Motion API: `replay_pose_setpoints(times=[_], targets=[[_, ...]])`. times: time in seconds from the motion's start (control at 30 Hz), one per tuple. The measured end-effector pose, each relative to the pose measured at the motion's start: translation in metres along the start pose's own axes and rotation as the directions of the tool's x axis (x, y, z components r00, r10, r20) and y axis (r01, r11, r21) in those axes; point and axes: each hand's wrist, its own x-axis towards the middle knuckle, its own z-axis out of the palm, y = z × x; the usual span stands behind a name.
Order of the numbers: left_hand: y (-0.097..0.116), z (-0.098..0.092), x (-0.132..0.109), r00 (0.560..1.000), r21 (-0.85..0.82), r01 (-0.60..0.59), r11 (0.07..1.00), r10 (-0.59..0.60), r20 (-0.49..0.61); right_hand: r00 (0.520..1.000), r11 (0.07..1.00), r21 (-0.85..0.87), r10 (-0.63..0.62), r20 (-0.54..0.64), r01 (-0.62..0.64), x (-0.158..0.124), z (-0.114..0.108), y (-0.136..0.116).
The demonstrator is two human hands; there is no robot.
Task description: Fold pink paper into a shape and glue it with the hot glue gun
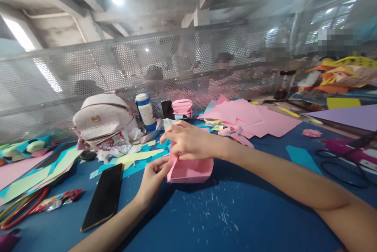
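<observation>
A folded pink paper box (191,171) stands on the blue table in front of me, its walls upright. My left hand (154,173) pinches the box's left edge between thumb and fingers. From above, my right hand (188,142) reaches over the box, its fingers bent and pressed at the same left wall. Part of that wall is hidden behind my fingers. Just beyond my right hand lies a pink glue gun (235,134).
Left of my hands lies a black phone (103,197). Behind it stand a pale backpack (106,118) and a bottle (145,112). Pink sheets (247,116) are stacked at the back. Blue and yellow scraps surround the box. A black cable (338,179) loops at right.
</observation>
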Motion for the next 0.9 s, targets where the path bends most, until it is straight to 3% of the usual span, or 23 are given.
replay_pose_setpoints(times=[0.27, 0.47, 0.63, 0.9], targets=[[0.0, 0.003, -0.002, 0.999, -0.054, -0.026, 0.998, 0.025, -0.028, 0.999, 0.994, -0.103, 0.031, 0.02, -0.029, -0.001, 0.005, 0.004], [0.006, 0.005, -0.005, 0.99, 0.016, -0.11, 0.994, 0.111, -0.085, 0.996, 0.987, -0.145, -0.079, -0.029, 0.074, 0.0, 0.003, 0.006], [0.007, 0.006, -0.008, 0.979, 0.075, -0.113, 0.991, 0.124, -0.163, 0.986, 0.98, -0.15, -0.142, -0.087, 0.128, 0.002, 0.014, 0.001], [0.009, 0.008, -0.009, 0.973, 0.101, -0.168, 0.981, 0.181, -0.14, 0.961, 0.961, -0.231, -0.2, -0.19, 0.154, 0.002, 0.019, 0.002]])
